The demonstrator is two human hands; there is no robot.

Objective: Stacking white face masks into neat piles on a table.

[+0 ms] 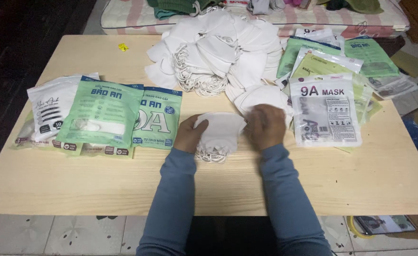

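Standing beside the pale wooden table [76,185], I see a person in blue sleeves leaning over it with both hands on a small stack of white face masks [221,135] right in front of them. The left hand [189,134] grips the stack's left edge, its fingers curled around and closed on the masks, thumb on top. The right hand [266,126] presses at the stack's right edge, fingers bent down onto the fabric, though from here I cannot tell whether they pinch the stack itself or the loose mask just behind it. The stack lies squarely between the two hands, its long axis running left to right across the table, with the ear loops [211,155] spilling out on the near side toward the person; the left hand has the fuller hold. Beyond the hands, a big heap of loose white masks [218,52] covers the far middle of the table. To the left lie filled green-and-blue mask packets [102,116] overlapping one another, with a white packet [50,111] beside them. To the right sits a pile of empty flat pouches, a clear-and-white pouch [325,111] on top and green pouches [370,57] farther back.
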